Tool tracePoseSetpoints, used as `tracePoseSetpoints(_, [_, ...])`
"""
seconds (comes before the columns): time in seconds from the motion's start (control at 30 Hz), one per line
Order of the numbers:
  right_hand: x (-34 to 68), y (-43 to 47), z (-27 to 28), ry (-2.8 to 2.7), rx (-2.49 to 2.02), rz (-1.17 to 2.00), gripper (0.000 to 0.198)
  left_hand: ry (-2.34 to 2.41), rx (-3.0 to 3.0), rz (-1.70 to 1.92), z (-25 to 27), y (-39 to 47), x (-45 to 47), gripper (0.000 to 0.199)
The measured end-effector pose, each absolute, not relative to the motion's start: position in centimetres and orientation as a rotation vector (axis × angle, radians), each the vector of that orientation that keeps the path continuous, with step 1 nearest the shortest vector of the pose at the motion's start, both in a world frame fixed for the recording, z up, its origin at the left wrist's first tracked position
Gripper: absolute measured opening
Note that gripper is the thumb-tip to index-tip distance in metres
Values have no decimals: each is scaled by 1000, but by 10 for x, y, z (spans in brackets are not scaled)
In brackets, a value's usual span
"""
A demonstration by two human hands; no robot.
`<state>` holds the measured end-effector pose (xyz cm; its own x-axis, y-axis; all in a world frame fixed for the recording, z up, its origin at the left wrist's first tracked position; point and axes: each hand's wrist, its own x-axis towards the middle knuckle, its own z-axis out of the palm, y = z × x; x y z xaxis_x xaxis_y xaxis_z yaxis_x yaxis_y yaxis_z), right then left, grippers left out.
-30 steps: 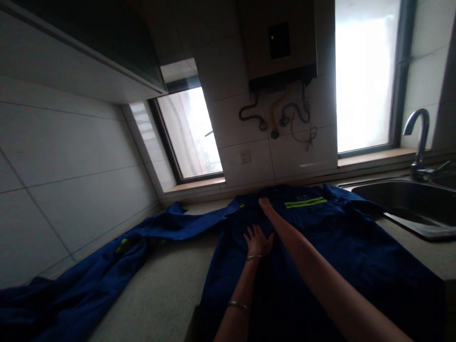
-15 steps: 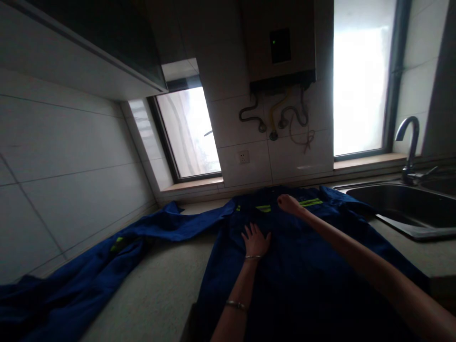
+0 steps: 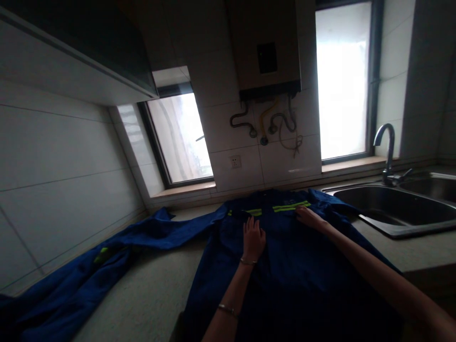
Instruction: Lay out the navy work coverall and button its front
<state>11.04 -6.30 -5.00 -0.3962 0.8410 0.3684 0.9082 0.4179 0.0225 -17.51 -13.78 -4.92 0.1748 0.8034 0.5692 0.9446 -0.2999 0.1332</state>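
Maybe the left hand point(image 3: 254, 241), with loose fingers, is smoothing a blue, yellow-striped cloth jacket point(image 3: 302, 266); I can't tell if the right hand point(image 3: 309, 217) is pinching. Next, one sleeve point(image 3: 153, 236) may be needing straightening.

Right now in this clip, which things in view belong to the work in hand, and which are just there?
In the work:
- blue garment, its body spread on the counter
- left hand, on the garment
- right hand, by a yellow-green stripe

Just there:
- sink
- faucet
- wall socket
- wall-mounted box
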Motion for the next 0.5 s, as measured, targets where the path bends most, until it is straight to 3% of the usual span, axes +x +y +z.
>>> tracePoseSetpoints(0.2, [110,-57,-62,-2416,-1554,-362,29,-1128,-2698,-637,-46,-140,-104,44])
tracePoseSetpoints(0.37, [114,-56,-62,-2319,-1646,-240,29,-1181,-2839,-489,-61,-125,-52,69])
tracePoseSetpoints(0.5, [114,-49,-60,-2113,-1818,-111,32,-1256,-2851,-503,-69,-118,-44,68])
